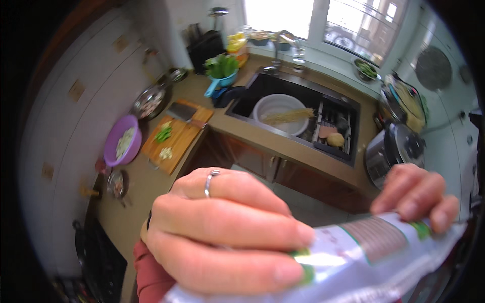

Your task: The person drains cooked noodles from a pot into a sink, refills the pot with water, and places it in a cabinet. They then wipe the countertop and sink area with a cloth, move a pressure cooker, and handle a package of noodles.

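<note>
Close to the camera, my left hand (pixel 227 223) grips one side of a white plastic food packet (pixel 333 261) with green patches and a printed panel. A ring is on one of its fingers. My right hand (pixel 416 193) holds the packet's other end, fingers curled over the edge. Both thumbs are hidden, and the packet's lower part runs out of view. Beyond the hands, a white basin (pixel 282 130) stands in the dark sink (pixel 261 81), with a bundle of pale dried noodle-like strands (pixel 290 116) lying in it and over its rim.
On the left counter lies a wooden cutting board (pixel 180 153) with a cleaver (pixel 183 113), chopped greens (pixel 163 132) and minced garlic-like bits (pixel 165 153). Nearby are a purple colander (pixel 132 147) and a metal bowl (pixel 149 100). A pressure cooker (pixel 394 147) stands at right.
</note>
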{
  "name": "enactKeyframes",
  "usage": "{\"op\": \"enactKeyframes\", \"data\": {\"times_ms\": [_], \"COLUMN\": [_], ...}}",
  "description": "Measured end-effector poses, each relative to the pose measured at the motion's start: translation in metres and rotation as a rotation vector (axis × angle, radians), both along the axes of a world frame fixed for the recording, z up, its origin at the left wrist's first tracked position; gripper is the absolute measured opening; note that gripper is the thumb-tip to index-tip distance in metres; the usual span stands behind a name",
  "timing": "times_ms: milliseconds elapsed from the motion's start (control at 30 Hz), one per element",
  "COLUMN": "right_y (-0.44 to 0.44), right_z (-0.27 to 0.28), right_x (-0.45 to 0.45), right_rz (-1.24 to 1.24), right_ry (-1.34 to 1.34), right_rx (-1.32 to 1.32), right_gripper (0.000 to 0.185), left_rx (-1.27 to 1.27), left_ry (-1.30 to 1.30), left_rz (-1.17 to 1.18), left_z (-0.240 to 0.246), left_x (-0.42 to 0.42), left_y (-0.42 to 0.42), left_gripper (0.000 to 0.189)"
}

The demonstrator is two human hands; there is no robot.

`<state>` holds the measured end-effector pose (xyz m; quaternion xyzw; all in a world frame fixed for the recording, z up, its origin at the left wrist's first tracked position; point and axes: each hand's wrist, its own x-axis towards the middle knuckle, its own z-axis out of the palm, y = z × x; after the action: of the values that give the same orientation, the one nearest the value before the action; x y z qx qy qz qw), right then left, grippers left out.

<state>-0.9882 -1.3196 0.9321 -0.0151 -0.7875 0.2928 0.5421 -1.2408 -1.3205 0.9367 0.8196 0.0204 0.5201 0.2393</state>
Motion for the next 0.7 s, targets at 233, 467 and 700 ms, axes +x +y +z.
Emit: {"op": "enactKeyframes", "data": {"times_ms": [233,467,700], "right_y": [0.009,0.026,0.019], "right_z": [-0.112,-0.163,-0.18], "right_x": [0.035,0.064,0.04], "right_rz": [0.059,-0.585,-0.736], "right_ry": [0.214,0.13,-0.497], "right_rx": [-1.045,-0.561,-0.239], "right_gripper": [0.054,0.044,0.059], "left_rx": [-0.889,-1.506,-1.945], "left_ry": [0.145,-0.093,-0.258], "left_rz": [0.134,-0.299,-0.549], "left_z": [-0.096,-0.177,-0.19], "left_x": [0.05,0.123,0.151], "left_y": [0.069,0.085,0.101], "left_gripper": [0.033,0.061,0.055]}}
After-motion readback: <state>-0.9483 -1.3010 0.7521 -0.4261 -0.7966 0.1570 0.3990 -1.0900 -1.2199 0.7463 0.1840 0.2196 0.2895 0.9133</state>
